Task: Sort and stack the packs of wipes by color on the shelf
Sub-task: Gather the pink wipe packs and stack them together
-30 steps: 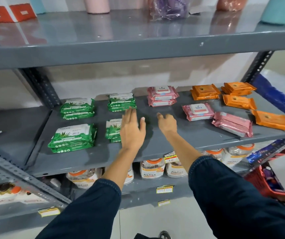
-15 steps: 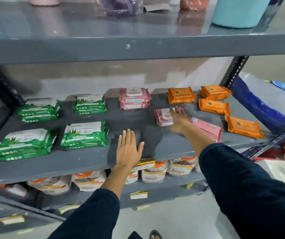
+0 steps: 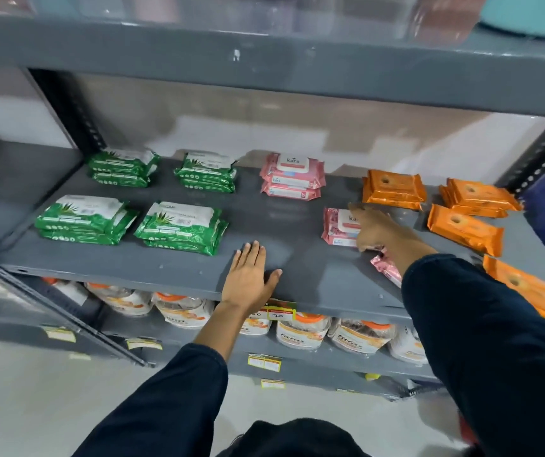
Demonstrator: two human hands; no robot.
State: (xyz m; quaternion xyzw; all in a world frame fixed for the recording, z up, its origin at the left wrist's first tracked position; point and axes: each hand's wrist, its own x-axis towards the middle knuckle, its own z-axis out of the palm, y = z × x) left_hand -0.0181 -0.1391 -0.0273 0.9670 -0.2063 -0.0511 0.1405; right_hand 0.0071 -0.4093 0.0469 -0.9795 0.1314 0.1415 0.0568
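Left hand [image 3: 250, 279] lies flat and open on the bare grey metal shelf [image 3: 297, 225], fingers straight, near its front lip. Right hand [image 3: 376, 229] rests on the front pink wipes pack [image 3: 338, 225]; I cannot tell whether its fingers grip it. Its dark sleeve [image 3: 482, 324] covers most of another pink pack [image 3: 387, 269] at the shelf edge. I see a pink stack [image 3: 292, 175] at the back, four glossy green stacks [image 3: 182, 227] to the left, and flat orange packs [image 3: 464, 228] scattered to the right. Below, soft plastic pouches [image 3: 301, 331] with orange tops crowd the lower shelf behind yellow price tags [image 3: 281, 313].
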